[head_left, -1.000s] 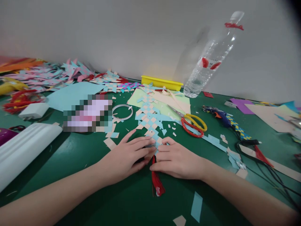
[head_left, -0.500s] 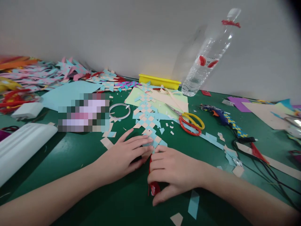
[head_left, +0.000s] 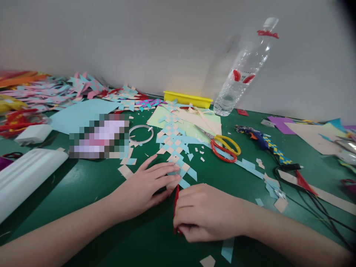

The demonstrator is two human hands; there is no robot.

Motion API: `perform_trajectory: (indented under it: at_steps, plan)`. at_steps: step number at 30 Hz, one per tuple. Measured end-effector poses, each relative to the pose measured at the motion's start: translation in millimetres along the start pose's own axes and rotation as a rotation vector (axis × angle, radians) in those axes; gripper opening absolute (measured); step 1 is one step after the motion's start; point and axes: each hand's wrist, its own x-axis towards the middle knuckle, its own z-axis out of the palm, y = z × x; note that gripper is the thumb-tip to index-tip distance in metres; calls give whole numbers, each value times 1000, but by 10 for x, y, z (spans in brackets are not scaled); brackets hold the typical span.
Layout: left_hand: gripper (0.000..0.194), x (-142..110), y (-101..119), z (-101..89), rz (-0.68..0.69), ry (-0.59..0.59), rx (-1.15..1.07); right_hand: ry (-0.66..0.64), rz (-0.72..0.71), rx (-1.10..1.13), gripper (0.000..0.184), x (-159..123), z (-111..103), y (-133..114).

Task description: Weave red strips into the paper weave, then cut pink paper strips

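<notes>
A woven paper piece (head_left: 170, 141) in light blue and pale peach checks runs down the middle of the green table toward me. My left hand (head_left: 151, 182) rests on its near end, fingers stretched out and touching the paper. Just below that end, my right hand (head_left: 207, 213) is closed with thumb and fingers together around a shiny red strip (head_left: 176, 202). Most of the strip is hidden by the fingers, and whether it is joined to the woven paper I cannot tell.
Scissors (head_left: 225, 147) with red and yellow handles lie beyond my right hand. A clear bottle (head_left: 236, 79) leans on the wall beside a yellow tray (head_left: 187, 99). To the left are a blurred-out phone (head_left: 100, 139), a tape ring (head_left: 141, 134) and a white box-like object (head_left: 30, 178). Cables (head_left: 314, 196) lie right.
My right hand has moved slightly down, away from the woven paper's end, and its thumb has closed in against the fingers. My left hand stays nearly where it was.
</notes>
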Motion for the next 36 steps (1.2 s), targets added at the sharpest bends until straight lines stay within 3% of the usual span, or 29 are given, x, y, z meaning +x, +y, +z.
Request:
perform_trajectory:
  at_steps: [5,12,17,20,22,24,27,30,34,36]
  plan:
    - [31,-6,-5,19,-5,-5,0,63,10,177,16,11,-20,14]
    - [32,-15,-18,25,2,12,-8,70,-69,196,17,-21,42,6]
    - [32,-12,-12,16,-5,0,-9,81,-58,333,17,-26,45,15]
    - [31,-8,-10,12,-6,-1,-14,180,17,432,16,-25,-50,68]
    - [31,-3,-9,7,-1,3,-16,324,98,451,13,-44,-111,156]
    - [32,2,-5,-2,5,10,-18,486,238,383,14,-95,-144,308]
    - [34,4,7,-20,6,12,-19,734,474,82,15,-232,-156,630]
    - [35,0,16,-30,-7,-5,-6,841,565,-170,16,-365,-168,909]
    - [35,-4,6,-14,6,-3,4,729,523,-451,20,-343,-174,866]
    - [34,-4,0,-1,12,-8,12,535,290,-402,20,-245,-140,665]
